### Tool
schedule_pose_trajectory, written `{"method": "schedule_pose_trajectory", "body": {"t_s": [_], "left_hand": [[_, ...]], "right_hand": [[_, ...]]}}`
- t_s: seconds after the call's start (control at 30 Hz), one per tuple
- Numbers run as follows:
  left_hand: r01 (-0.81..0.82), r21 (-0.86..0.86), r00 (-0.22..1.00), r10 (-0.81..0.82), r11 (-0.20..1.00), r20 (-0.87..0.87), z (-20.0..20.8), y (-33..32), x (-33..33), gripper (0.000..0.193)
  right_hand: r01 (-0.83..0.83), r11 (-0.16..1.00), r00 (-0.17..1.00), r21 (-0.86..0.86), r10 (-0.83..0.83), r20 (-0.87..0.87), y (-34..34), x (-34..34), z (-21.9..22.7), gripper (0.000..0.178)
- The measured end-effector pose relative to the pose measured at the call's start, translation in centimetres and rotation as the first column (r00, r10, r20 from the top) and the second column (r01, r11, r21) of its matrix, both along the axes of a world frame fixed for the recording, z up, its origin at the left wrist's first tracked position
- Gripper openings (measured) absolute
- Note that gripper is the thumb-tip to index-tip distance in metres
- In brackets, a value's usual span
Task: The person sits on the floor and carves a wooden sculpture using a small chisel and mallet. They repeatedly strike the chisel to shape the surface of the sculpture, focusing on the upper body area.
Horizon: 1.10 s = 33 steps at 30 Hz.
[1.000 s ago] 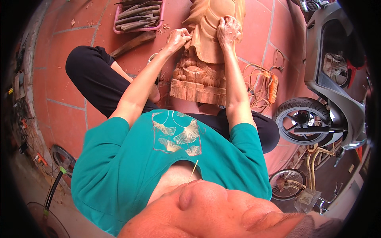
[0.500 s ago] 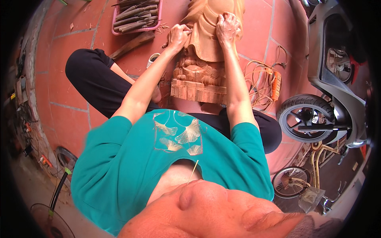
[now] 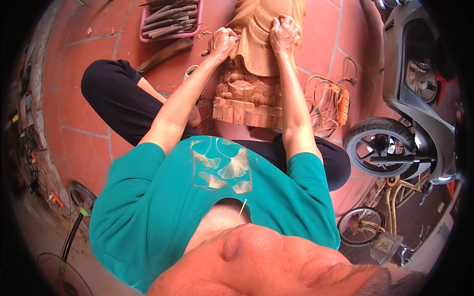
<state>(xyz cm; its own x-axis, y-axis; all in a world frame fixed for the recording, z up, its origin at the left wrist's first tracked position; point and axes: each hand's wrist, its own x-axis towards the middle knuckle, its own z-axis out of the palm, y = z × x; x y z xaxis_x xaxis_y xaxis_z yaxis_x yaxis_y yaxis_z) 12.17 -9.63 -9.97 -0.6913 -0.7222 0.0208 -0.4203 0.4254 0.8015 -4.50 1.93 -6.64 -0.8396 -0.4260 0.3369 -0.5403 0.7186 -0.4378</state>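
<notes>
A carved wooden statue (image 3: 254,56) with smooth robe folds lies before me, its rougher carved base (image 3: 247,112) toward my lap. My left hand (image 3: 223,43) is closed in a fist against the robe's left edge. Whatever its fingers pinch is too small or too hidden to name. Higher on the right side, my right hand (image 3: 284,35) grips the robe with bent fingers pressed on the wood. The statue's upper end runs out of the picture.
Left of the statue are a pink basket (image 3: 170,36) of carving tools, a wooden mallet-like piece (image 3: 165,55) and a cup (image 3: 189,72). To the right lie a tangled cord with an orange power strip (image 3: 344,106), a motorbike (image 3: 419,98) and a bicycle (image 3: 363,226). Wood chips dot the tiles.
My left hand has shifted very slightly along the robe's edge, still closed. The right hand and the statue look almost unmoved.
</notes>
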Motion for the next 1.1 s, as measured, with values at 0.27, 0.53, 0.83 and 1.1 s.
{"method": "schedule_pose_trajectory", "body": {"t_s": [0.27, 0.53, 0.83, 1.1], "left_hand": [[0.158, 0.112, 0.981, -0.169, 0.981, 0.094, 3.1, 1.1, 3.5, 0.02], [0.023, 0.026, 0.998, -0.024, 0.999, 0.055, 1.5, 0.3, 0.2, 0.023], [0.101, 0.212, 0.991, -0.116, 0.972, 0.06, 1.5, 0.7, 2.9, 0.02], [0.063, 0.182, 0.997, -0.069, 0.981, 0.029, 1.8, 0.0, 0.2, 0.025]], "right_hand": [[0.032, 0.999, 0.999, -0.006, -0.032, 0.003, 0.4, 0.0, 0.3, 0.036], [0.01, 1.0, 1.0, 0.01, -0.01, -0.012, 0.3, 0.0, 0.3, 0.033], [0.034, 0.999, 0.999, -0.02, -0.033, 0.019, 0.5, 0.2, 0.6, 0.036], [0.02, 1.0, 1.0, -0.013, -0.02, 0.005, 0.5, 0.1, 0.0, 0.034]]}}
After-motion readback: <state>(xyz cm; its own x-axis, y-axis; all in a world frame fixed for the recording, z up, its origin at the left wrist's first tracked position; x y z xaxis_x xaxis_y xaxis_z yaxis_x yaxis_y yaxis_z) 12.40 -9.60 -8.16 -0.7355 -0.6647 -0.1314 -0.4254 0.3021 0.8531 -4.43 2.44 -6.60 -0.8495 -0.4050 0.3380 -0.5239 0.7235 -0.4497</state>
